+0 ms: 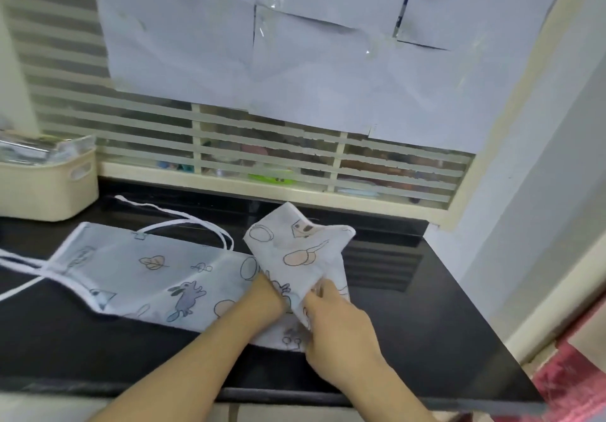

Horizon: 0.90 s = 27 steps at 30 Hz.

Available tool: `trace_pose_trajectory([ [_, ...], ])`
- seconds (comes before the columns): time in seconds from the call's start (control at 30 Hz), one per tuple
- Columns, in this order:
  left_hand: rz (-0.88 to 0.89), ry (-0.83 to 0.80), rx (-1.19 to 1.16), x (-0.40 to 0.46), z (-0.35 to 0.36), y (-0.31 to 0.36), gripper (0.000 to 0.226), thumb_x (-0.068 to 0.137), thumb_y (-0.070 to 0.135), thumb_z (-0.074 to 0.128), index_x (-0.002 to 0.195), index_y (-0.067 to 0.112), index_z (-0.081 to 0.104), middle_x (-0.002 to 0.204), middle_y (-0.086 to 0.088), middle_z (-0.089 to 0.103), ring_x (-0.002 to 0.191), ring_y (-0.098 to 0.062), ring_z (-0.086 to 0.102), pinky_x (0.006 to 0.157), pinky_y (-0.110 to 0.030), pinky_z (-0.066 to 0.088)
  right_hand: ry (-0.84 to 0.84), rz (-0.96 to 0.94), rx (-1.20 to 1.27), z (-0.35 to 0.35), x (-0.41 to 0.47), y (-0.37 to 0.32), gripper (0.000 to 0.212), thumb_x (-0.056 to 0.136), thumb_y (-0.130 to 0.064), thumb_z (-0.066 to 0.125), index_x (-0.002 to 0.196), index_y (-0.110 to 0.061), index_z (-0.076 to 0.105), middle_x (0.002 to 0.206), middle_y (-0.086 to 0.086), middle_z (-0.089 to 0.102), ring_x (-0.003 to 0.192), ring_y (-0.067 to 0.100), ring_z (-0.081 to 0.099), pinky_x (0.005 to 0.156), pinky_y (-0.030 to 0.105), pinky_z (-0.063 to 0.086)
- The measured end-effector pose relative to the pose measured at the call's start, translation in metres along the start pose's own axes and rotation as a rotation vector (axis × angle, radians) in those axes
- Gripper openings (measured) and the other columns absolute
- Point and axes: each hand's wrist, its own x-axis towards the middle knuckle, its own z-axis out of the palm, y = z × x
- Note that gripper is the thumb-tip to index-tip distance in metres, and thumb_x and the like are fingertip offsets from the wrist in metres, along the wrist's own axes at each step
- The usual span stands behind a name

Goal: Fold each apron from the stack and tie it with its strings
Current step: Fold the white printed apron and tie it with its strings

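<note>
A white apron [157, 274] printed with leaves and rabbits lies folded lengthwise across the black counter [426, 323]. Its right end [301, 247] is lifted off the counter and turned over toward the left. My right hand [334, 320] pinches that raised end near its lower edge. My left hand [265, 300] is tucked under the raised flap, its fingers hidden by the cloth. The white strings [183, 221] loop on the counter behind the apron and trail off at the left [19, 267].
A cream basket [49, 188] holding plastic-wrapped items stands at the back left of the counter. Behind runs a slatted window with white paper sheets [295, 60] taped over it. The counter's front edge is close to me, and a wall rises on the right.
</note>
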Motion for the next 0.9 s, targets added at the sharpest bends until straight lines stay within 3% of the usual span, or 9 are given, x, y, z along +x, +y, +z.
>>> trace_pose_trajectory([
  [0.07,-0.040,-0.040,-0.202,0.006,-0.010,-0.004,0.018,0.102,0.027,0.065,0.114,0.014,0.069,0.110,-0.007,0.075,0.114,-0.028,0.068,0.102,-0.040,0.056,-0.019,0.018,-0.013,0.006,0.002,-0.005,0.044,0.095,-0.026,0.063,0.132,-0.031,0.040,0.137,-0.002,0.038,0.085,0.025,0.045,0.071,0.032,0.039],
  [0.13,-0.071,-0.099,-0.449,0.007,-0.019,-0.007,0.026,0.103,0.025,0.062,0.119,0.009,0.074,0.117,-0.016,0.076,0.113,-0.033,0.071,0.110,-0.055,0.051,-0.016,0.030,-0.027,0.011,0.005,-0.007,0.051,0.094,-0.025,0.062,0.136,-0.035,0.036,0.140,-0.002,0.037,0.086,0.023,0.046,0.071,0.032,0.039],
  [0.3,-0.191,-0.145,-1.073,0.011,-0.034,-0.015,0.053,0.109,0.043,0.044,0.136,0.004,0.068,0.138,-0.024,0.066,0.130,-0.043,0.062,0.116,-0.058,0.042,0.055,-0.107,-0.102,0.028,0.009,-0.009,0.067,0.076,-0.010,0.072,0.137,-0.031,0.055,0.140,-0.001,0.046,0.117,0.025,0.055,0.081,0.027,0.041],
  [0.4,-0.233,-0.139,-1.192,0.011,-0.038,-0.013,0.073,0.106,0.062,0.036,0.141,0.004,0.063,0.137,-0.027,0.065,0.122,-0.046,0.066,0.106,-0.057,0.047,0.055,-0.214,-0.129,0.032,0.009,-0.006,0.082,0.060,-0.008,0.071,0.136,-0.035,0.056,0.150,-0.004,0.042,0.130,0.024,0.037,0.107,0.036,0.047],
  [0.5,-0.216,-0.082,-1.193,0.012,-0.040,-0.016,0.081,0.103,0.070,0.032,0.139,0.004,0.063,0.134,-0.028,0.066,0.115,-0.046,0.069,0.094,-0.055,0.054,-0.081,-0.219,-0.001,0.028,0.008,0.000,0.094,0.074,-0.003,0.055,0.155,-0.046,0.032,0.169,-0.013,0.011,0.152,0.023,0.004,0.129,0.052,0.007],
  [0.57,-0.211,-0.082,-1.153,0.013,-0.040,-0.016,0.083,0.102,0.071,0.029,0.137,0.004,0.063,0.132,-0.027,0.068,0.112,-0.044,0.071,0.089,-0.053,0.055,-0.133,-0.215,0.109,0.030,0.008,0.005,0.095,0.082,-0.002,0.052,0.159,-0.048,0.021,0.171,-0.021,0.002,0.159,0.016,-0.004,0.130,0.052,-0.003],
  [0.7,-0.241,-0.048,-1.112,0.013,-0.036,-0.016,0.079,0.105,0.065,0.027,0.133,0.001,0.064,0.128,-0.026,0.070,0.116,-0.042,0.068,0.089,-0.051,0.050,-0.022,-0.218,0.374,0.034,0.007,0.007,0.087,0.086,0.003,0.042,0.156,-0.049,0.032,0.164,-0.032,0.020,0.155,0.002,0.011,0.131,0.047,0.011],
  [0.8,-0.220,-0.087,-1.126,0.020,-0.030,-0.020,0.068,0.109,0.048,0.032,0.135,-0.008,0.060,0.130,-0.031,0.067,0.120,-0.042,0.065,0.103,-0.052,0.049,0.195,-0.154,0.968,0.028,0.001,0.002,0.064,0.109,0.004,0.033,0.154,-0.039,0.047,0.158,-0.024,0.044,0.151,0.005,0.034,0.126,0.032,0.029],
  [0.9,-0.125,-0.167,-0.642,0.029,-0.015,-0.012,0.041,0.102,0.029,0.051,0.128,0.002,0.069,0.123,-0.019,0.075,0.113,-0.030,0.073,0.103,-0.044,0.056,0.353,0.128,1.281,0.021,-0.007,0.009,0.038,0.114,-0.022,0.041,0.142,-0.038,0.060,0.135,-0.018,0.068,0.131,0.004,0.060,0.113,0.028,0.048],
])
